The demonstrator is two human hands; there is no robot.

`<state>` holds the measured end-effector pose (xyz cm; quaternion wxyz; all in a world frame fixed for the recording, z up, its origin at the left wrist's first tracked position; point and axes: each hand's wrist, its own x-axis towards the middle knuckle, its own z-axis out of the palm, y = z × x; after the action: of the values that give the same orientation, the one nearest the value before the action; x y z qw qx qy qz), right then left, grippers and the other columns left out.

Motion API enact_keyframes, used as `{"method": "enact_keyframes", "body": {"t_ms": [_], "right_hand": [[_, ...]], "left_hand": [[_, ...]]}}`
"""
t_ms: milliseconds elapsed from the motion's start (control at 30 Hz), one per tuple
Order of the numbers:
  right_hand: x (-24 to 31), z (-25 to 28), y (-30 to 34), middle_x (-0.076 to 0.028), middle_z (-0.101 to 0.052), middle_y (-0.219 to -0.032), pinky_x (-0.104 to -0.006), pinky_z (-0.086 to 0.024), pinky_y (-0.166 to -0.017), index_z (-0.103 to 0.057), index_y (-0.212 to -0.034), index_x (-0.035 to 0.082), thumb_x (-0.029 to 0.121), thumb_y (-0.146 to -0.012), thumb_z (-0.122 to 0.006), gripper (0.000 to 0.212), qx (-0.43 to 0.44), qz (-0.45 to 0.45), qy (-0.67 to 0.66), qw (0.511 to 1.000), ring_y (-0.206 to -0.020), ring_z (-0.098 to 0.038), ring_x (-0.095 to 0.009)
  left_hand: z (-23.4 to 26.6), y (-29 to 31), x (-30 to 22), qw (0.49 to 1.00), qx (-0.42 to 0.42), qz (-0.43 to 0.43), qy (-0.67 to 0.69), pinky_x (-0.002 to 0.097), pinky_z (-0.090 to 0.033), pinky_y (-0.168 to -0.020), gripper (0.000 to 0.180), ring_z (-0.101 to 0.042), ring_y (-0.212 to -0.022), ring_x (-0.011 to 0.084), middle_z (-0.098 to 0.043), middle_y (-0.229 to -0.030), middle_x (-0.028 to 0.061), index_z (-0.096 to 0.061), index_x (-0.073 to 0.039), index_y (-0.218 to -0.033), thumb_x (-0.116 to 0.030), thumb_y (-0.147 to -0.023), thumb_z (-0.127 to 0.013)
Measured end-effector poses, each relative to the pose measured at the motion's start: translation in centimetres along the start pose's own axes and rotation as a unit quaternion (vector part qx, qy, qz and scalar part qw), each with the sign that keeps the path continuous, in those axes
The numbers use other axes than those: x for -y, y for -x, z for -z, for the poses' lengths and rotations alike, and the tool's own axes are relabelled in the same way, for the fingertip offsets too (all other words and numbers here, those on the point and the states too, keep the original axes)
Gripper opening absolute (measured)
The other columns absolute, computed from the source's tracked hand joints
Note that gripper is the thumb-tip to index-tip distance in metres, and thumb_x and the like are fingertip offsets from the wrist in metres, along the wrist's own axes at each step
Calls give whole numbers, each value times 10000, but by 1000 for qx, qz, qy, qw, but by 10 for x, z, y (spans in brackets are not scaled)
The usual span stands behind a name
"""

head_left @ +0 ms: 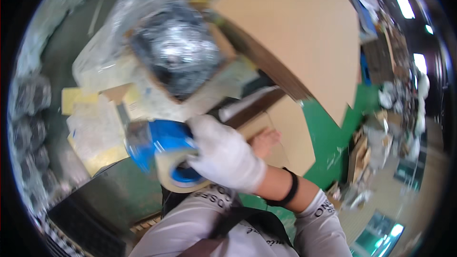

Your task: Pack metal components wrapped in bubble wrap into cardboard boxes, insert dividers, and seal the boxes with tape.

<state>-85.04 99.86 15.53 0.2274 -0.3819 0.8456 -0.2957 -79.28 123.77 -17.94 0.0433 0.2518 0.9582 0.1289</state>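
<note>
My right hand, in a white glove with a black band at the wrist, is closed around a blue tape dispenser. A wide roll of pale tape sits on the dispenser's near side. Beyond the glove, my bare left hand rests with fingers stretched out on a brown cardboard panel. The right hand and dispenser hide the left forearm. A large tan cardboard sheet or flap rises past the left hand; motion blur softens its edges.
A box filled with shiny dark plastic-wrapped goods stands ahead, with clear plastic film beside it. Papers lie to the left. Bundles in clear wrap line the far left. Green floor shows at right, near stacked cardboard.
</note>
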Motion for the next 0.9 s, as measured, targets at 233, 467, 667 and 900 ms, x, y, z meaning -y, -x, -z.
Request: {"method": "enact_keyframes", "body": {"t_ms": [233,467,667,900], "right_hand": [[-130,89,269,-204,-655,-979,-397,-536,-794,-563,-1146,45,83,-661,-710,508,-84,-333,-71,936,-914,-662,-362],[-286,8,384,-187,-632,-921,-475,-506,-753,-552,-1063,45,133,-724,-696,379,-217,-355,119,902,-852,-625,-392],[-302,-8,407,-176,-591,-928,-475,-480,-798,-537,-1072,40,108,-744,-668,359,-240,-277,76,928,-892,-588,-386],[-305,-10,417,-156,-588,-888,-455,-477,-774,-548,-1071,40,101,-698,-697,407,-265,-278,77,920,-859,-592,-363]], "left_hand": [[98,13,45,985,62,-66,-148,506,11,-1179,712,-70,-1483,160,-110,-1614,-33,-178,-246,-1537,-551,-937,-412],[121,-5,27,993,82,-66,-49,490,-196,-1148,633,-315,-1402,172,-335,-1536,1,-377,-206,-1457,-453,-900,-549],[93,-49,11,721,240,307,573,421,-394,-1004,506,-556,-1154,224,-609,-1240,128,-510,-55,-1302,-442,-976,-485],[185,-73,-20,468,406,384,685,418,-422,-956,456,-571,-1093,255,-629,-1138,105,-585,-38,-1156,-444,-978,-479]]}}
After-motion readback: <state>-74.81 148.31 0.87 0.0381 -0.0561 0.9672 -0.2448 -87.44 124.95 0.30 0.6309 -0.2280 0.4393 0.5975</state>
